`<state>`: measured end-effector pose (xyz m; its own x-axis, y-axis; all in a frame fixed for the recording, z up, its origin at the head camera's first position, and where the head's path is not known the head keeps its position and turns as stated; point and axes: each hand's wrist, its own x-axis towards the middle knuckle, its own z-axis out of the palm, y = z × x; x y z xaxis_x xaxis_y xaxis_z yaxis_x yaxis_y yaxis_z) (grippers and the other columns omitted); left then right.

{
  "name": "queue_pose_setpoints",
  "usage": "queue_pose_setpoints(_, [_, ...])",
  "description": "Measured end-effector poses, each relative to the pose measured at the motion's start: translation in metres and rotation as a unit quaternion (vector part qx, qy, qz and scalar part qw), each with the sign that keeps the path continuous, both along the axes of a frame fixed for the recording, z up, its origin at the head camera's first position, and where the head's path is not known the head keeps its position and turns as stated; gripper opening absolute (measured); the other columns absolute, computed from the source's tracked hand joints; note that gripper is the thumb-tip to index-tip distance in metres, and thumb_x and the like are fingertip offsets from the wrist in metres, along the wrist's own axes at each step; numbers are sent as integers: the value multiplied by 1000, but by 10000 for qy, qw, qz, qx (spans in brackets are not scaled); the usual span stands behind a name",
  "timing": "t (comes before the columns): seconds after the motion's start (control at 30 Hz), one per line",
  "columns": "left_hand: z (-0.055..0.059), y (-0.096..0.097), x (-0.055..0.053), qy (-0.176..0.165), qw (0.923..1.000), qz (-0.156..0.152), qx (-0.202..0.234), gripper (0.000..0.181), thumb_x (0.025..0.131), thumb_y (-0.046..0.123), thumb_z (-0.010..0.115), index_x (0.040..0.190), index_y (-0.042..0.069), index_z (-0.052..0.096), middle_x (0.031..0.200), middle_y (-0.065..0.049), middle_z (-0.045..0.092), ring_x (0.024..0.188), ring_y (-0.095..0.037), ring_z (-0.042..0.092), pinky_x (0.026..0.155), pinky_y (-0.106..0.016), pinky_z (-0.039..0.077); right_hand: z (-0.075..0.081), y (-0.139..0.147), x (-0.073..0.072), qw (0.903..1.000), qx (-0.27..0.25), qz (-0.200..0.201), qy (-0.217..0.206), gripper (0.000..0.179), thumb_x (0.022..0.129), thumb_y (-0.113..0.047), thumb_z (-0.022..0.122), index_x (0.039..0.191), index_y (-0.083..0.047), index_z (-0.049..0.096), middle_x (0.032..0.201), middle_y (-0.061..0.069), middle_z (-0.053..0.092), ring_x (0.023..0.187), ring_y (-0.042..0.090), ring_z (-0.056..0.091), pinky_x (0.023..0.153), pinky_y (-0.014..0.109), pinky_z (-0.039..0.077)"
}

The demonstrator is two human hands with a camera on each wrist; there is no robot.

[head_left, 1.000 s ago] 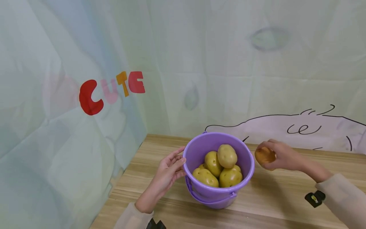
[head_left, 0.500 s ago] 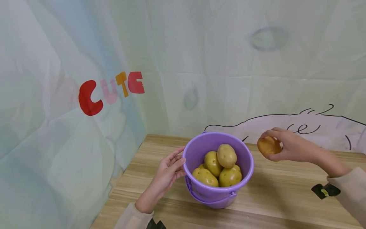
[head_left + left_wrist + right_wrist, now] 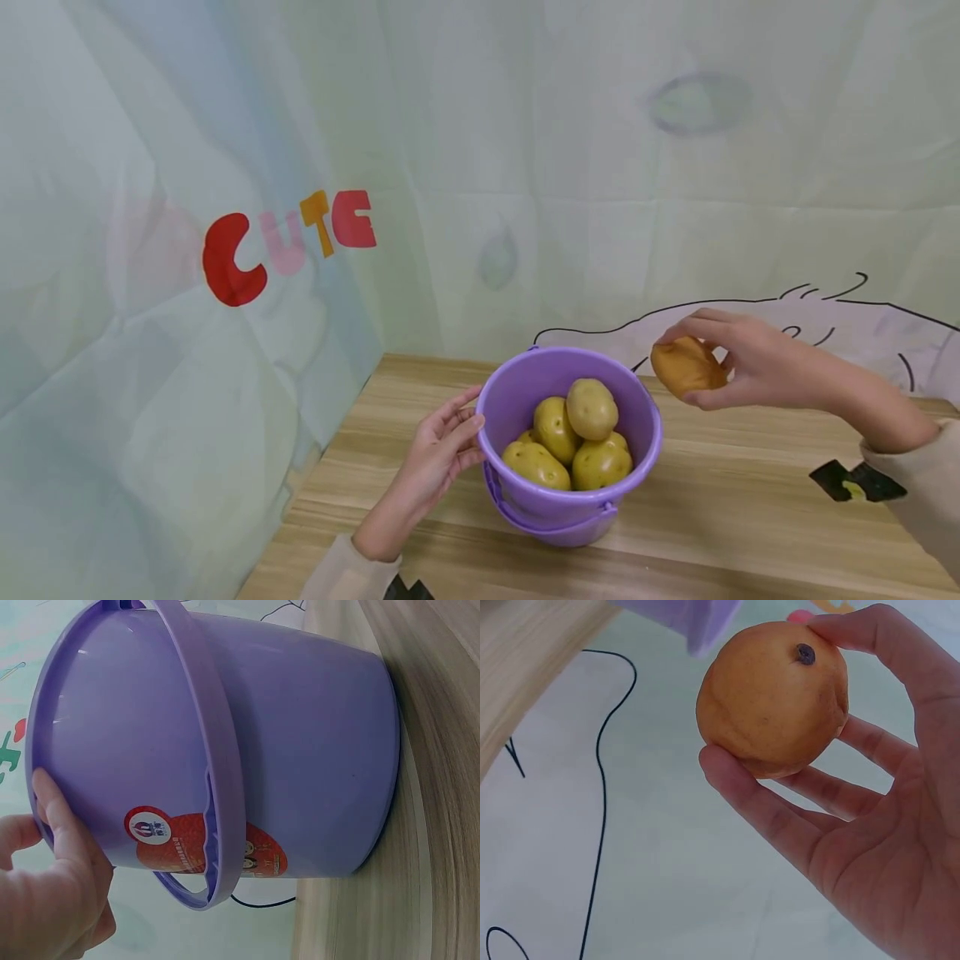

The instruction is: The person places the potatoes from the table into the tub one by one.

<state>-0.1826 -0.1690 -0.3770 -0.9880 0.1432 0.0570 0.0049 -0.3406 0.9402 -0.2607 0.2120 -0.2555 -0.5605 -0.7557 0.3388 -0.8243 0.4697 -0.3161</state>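
Note:
A purple bucket (image 3: pixel 570 505) stands upright on the wooden table and holds several yellow potatoes (image 3: pixel 537 465), one lying on top of the others. My left hand (image 3: pixel 442 446) grips the bucket's left rim; in the left wrist view, one finger (image 3: pixel 54 799) lies along the outside wall. My right hand (image 3: pixel 750 360) pinches a round, orange-brown fruit (image 3: pixel 684 367) between thumb and fingers, up off the table, just right of the bucket's far rim. The right wrist view shows a dark stem spot on the fruit (image 3: pixel 757 697), with the palm behind it bare.
The bucket's handle (image 3: pixel 214 750) hangs down along its side. Wooden tabletop (image 3: pixel 735 517) extends to the right and in front. A printed cloth (image 3: pixel 465 208) closes off the back, and another with CUTE lettering (image 3: pixel 235 260) the left.
My right hand has lifted the fruit from beside the bucket, first up and rightward, then back left toward the rim. The left hand keeps its hold on the bucket.

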Motion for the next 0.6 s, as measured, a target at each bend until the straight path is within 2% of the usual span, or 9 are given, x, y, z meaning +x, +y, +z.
queue_pose_setpoints(0.37, [0, 0, 1, -9, 10000, 52, 45, 50, 101, 2, 52, 150, -1, 38, 114, -12, 53, 89, -17, 62, 78, -25, 61, 14, -20, 11, 9997, 182, 98, -162, 52, 77, -17, 85, 123, -21, 61, 120, -9, 58, 91, 9, 58, 63, 22, 59])
queue_pose_setpoints(0.6, [0, 1, 0, 5, 10000, 57, 51, 51, 101, 2, 53, 150, -2, 37, 114, -12, 53, 88, -16, 61, 78, -24, 61, 15, -36, 16, 9990, 203, 262, -307, 51, 79, -19, 84, 124, -23, 60, 122, -10, 57, 93, 9, 58, 65, 23, 60])
